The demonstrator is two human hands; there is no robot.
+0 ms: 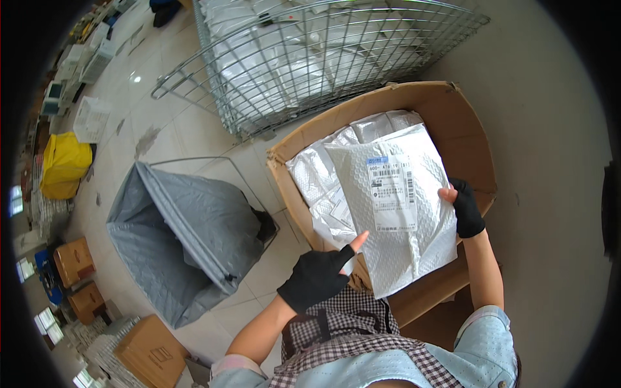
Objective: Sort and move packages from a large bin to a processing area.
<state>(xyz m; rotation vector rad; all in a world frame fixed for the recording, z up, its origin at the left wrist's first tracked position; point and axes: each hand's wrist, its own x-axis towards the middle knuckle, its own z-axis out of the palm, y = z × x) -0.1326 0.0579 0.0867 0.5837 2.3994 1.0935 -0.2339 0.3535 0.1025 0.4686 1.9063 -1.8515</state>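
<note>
A silvery-white bubble mailer (427, 226) with a white printed label (391, 194) is held tilted over an open cardboard box. My right hand (467, 210), in a black fingerless glove, grips its right edge, thumb on top and fingers hidden behind. My left hand (317, 275), gloved the same way, is closed at the lower left edge, one bare digit lying over the mailer; its other fingers are mostly hidden. Beneath lie several more silvery bubble mailers (309, 174) inside the cardboard box (381, 97).
Beyond the box stands a wire cage (336, 48) filled with white packages. On the tiled floor to the left is a grey sack (187, 220) on a metal frame, its mouth open. Brown cartons (152, 352) and a yellow bag (65, 165) are farther left. A wall (550, 213) rises at right.
</note>
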